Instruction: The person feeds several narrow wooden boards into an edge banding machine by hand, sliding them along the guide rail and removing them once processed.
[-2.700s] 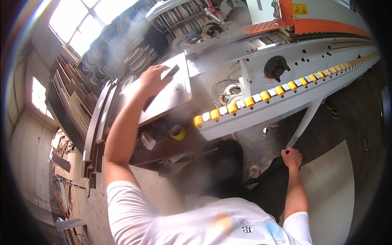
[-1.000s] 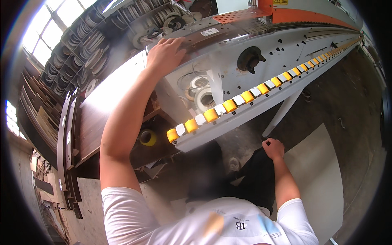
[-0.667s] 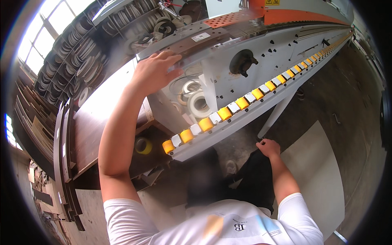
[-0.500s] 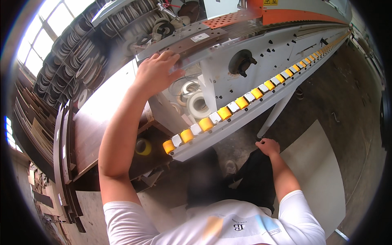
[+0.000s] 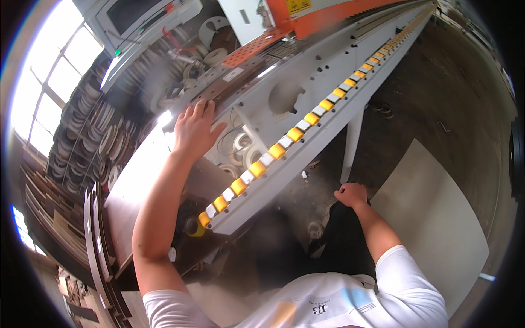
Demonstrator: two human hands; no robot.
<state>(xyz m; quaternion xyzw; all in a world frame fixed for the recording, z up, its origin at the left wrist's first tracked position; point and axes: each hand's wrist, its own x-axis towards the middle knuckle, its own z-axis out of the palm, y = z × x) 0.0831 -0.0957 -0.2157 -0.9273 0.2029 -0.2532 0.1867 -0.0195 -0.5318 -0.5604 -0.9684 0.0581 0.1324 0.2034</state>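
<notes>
Grey machinery [image 5: 328,82] carries a brown strip [image 5: 220,88], probably stiff, best held edgewise; I see left grip [image 5: 192,134] spread, right grip [image 5: 351,194] loosely fisted.

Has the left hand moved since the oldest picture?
Yes, the left hand has moved rightward against the near end of the yellow-and-white roller rail: from over the worktable to the labelled brown strip.

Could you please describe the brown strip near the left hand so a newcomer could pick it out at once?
Find the long machine edged with yellow and white rollers, then the left hand at its near end. Just beyond that hand runs a narrow brown strip, set apart from the orange perforated plate near it by its colour and white label.
</notes>
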